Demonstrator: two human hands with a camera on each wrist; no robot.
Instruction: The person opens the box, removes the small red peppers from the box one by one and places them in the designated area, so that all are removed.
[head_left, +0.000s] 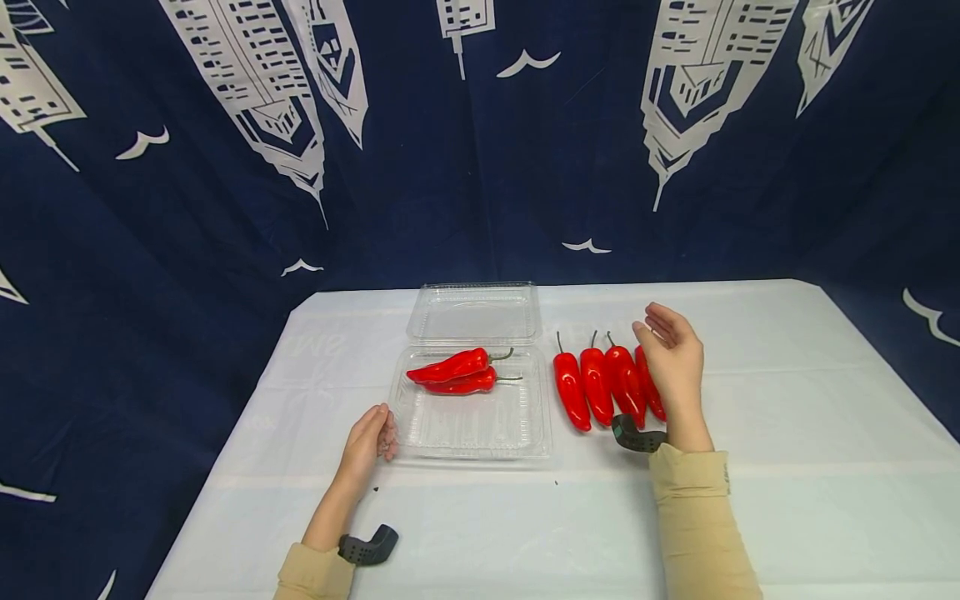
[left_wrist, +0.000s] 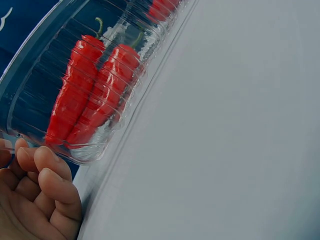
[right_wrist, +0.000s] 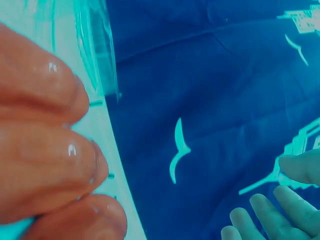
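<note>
In the head view an open clear plastic clamshell box point(head_left: 472, 429) has two red peppers point(head_left: 453, 367) lying in its base, stems to the right. My left hand point(head_left: 370, 439) is at the base's left edge; in the left wrist view its curled fingers point(left_wrist: 52, 175) pinch the rim. To the right of the box several more red peppers point(head_left: 596, 383) lie side by side, stems pointing away. Above the rightmost one is my right hand point(head_left: 673, 358), fingers spread from the thumb and holding nothing. In the right wrist view these peppers point(right_wrist: 45, 170) look orange, apart from the right hand point(right_wrist: 275, 215).
The box's lid point(head_left: 476, 315) lies folded back on the far side. A white cloth point(head_left: 810, 500) covers the table, and a dark blue patterned curtain point(head_left: 487, 167) hangs behind it. A dark band point(head_left: 367, 546) sits on each wrist.
</note>
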